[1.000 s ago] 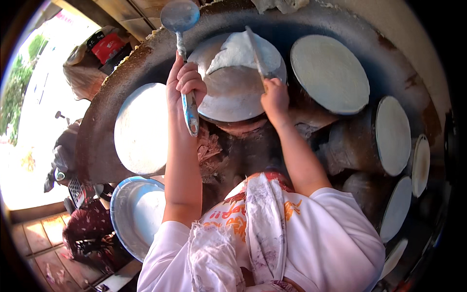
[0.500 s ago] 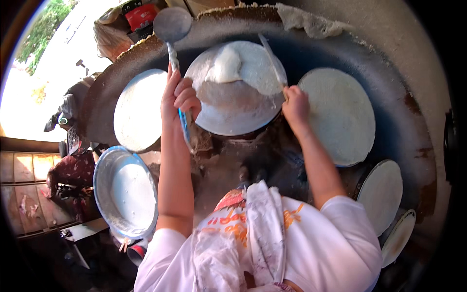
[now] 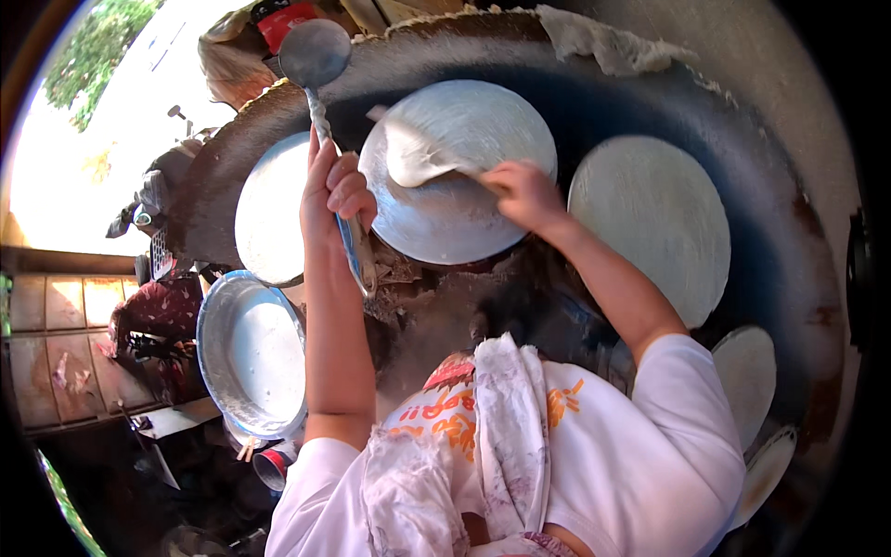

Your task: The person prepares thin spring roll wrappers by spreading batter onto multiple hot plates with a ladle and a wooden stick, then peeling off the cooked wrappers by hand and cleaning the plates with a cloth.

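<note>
My left hand [image 3: 340, 190] is closed round the handle of a ladle [image 3: 316, 54], held up with its round metal bowl at the top. Below it, my right hand [image 3: 527, 193] grips the short handle of a flat batter spreader [image 3: 445, 160], whose blade is blurred by motion. That blade crosses the middle round griddle [image 3: 455, 232]. A thick white pool of batter [image 3: 413, 156] lies against it at the left, and a thin film of batter [image 3: 492, 116] coats the far part of the plate.
A blue-rimmed basin [image 3: 299, 325] of white batter stands at the left. Whitish round griddles [image 3: 650, 223] flank the middle one, and several more stand at the lower right. A broad curved stove rim [image 3: 520, 32] runs behind, with a crusted scrap [image 3: 608, 42] on it.
My right hand has swept the spreader leftward across the griddle. Batter now coats more of the far and right side, and its thick pool has shifted left. My left hand still holds the ladle.
</note>
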`<state>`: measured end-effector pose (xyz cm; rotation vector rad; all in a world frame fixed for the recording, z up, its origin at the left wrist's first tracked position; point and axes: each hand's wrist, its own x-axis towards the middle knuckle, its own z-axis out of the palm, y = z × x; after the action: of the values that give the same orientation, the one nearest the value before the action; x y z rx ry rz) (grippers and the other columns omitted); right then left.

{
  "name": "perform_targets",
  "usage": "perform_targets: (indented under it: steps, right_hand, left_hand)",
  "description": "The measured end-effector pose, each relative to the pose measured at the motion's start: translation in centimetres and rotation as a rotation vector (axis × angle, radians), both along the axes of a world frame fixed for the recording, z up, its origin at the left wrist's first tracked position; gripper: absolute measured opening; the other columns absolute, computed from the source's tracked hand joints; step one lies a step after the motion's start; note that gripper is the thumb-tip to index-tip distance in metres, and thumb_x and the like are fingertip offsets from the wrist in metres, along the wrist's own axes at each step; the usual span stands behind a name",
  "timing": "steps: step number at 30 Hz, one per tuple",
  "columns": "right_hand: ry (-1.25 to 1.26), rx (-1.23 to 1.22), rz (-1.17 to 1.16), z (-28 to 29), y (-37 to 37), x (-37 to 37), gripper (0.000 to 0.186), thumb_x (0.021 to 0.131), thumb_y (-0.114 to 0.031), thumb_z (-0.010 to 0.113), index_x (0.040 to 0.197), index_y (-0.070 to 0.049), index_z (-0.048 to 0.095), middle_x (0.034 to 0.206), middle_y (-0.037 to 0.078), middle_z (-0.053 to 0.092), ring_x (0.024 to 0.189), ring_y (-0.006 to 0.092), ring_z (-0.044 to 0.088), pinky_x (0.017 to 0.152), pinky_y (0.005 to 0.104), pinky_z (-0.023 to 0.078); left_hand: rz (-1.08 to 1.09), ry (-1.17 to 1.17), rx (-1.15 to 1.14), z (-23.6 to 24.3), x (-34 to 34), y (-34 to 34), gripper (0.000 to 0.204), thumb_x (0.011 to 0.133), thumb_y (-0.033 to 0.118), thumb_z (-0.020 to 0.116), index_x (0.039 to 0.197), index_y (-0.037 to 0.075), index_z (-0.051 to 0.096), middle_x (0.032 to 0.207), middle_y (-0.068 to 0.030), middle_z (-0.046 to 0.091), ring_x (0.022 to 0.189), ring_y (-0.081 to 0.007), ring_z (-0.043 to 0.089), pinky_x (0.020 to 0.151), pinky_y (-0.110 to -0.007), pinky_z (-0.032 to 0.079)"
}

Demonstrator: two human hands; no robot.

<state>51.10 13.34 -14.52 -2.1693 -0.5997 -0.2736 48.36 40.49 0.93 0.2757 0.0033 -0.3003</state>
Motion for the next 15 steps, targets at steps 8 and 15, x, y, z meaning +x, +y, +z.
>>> perform_targets:
  steps: [8, 15]
  right_hand:
    - [-0.034, -0.110, 0.061, -1.1, 0.9, 4.3, 0.031, 0.072, -0.001, 0.060, 0.100, -0.007, 0.071, 0.100, 0.008, 0.067, 0.095, 0.0315, 0.060, 0.084, 0.0395, 0.049]
    - [0.091, -0.021, 0.202, 0.5, -4.4, 5.2, 0.035, 0.069, 0.001, 0.061, 0.103, -0.002, 0.069, 0.101, 0.011, 0.067, 0.099, 0.0300, 0.061, 0.088, 0.0364, 0.048]
  left_hand:
    - [0.204, 0.135, 0.260, 0.0, -0.3, -0.9, 0.037, 0.103, 0.016, 0.043, 0.137, 0.030, 0.046, 0.064, 0.0046, 0.033, 0.044, -0.0028, 0.033, 0.035, -0.017, 0.031]
    - [0.222, 0.095, 0.477, -0.7, -3.6, 2.1, 0.046, 0.100, 0.014, 0.050, 0.142, 0.029, 0.041, 0.063, 0.0052, 0.032, 0.044, -0.0028, 0.032, 0.035, -0.017, 0.029]
